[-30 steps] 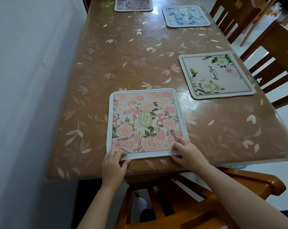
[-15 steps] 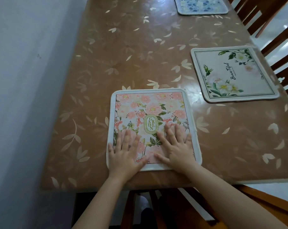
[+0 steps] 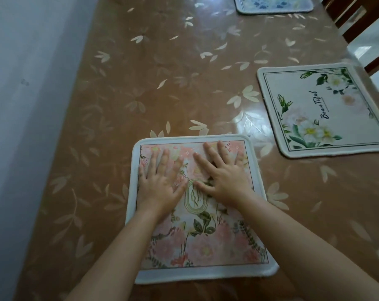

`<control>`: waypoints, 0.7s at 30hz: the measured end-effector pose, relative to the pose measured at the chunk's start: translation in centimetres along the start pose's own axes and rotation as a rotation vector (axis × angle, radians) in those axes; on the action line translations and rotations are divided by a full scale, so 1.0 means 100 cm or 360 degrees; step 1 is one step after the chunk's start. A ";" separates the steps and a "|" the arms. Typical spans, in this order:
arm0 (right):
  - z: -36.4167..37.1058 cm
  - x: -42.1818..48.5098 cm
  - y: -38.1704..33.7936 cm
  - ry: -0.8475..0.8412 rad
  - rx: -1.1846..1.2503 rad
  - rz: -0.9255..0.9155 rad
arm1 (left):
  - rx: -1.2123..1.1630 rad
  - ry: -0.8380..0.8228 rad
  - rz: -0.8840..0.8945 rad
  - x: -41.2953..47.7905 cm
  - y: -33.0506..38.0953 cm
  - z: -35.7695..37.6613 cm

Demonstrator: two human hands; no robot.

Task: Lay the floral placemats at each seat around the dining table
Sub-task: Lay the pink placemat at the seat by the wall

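Note:
A pink floral placemat [image 3: 206,246] with a white border lies flat at the near end of the brown dining table [image 3: 162,83]. My left hand [image 3: 162,181] and my right hand [image 3: 224,177] both press palm-down on its far half, fingers spread, holding nothing. A cream placemat [image 3: 327,109] with white flowers and dark script lies to the right by the table's right edge. A blue floral placemat [image 3: 273,5] shows partly at the top edge of the view.
A pale wall [image 3: 32,105] runs along the table's left side. Dark wooden chair backs [image 3: 358,20] stand along the right side, over a light tiled floor. The tabletop has a glossy leaf-patterned cover.
Both hands went from the placemat's near edge to lying flat on it, then slid forward to its far half. The view has dipped and moved closer to the table.

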State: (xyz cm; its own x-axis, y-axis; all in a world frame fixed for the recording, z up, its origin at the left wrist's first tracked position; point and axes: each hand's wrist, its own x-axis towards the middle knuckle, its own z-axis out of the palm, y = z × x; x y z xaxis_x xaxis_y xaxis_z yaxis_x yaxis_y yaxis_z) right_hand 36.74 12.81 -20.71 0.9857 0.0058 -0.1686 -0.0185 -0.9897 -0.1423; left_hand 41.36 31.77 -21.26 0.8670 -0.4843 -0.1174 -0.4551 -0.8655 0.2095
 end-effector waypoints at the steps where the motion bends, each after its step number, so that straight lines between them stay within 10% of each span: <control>1: 0.000 0.005 0.001 0.0018 0.0017 0.0000 | 0.0002 0.0016 0.0008 0.007 -0.001 0.000; 21: 0.007 -0.049 -0.013 0.0166 0.0246 0.0511 | 0.0029 0.0065 -0.0205 -0.010 0.004 0.001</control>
State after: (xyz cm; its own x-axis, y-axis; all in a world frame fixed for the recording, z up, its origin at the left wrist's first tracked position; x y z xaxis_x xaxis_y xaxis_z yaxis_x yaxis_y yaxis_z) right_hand 31.80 14.19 -20.38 0.9372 -0.3239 -0.1295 -0.3468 -0.9053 -0.2453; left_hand 40.23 31.90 -21.17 0.9258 -0.3639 -0.1027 -0.3429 -0.9225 0.1773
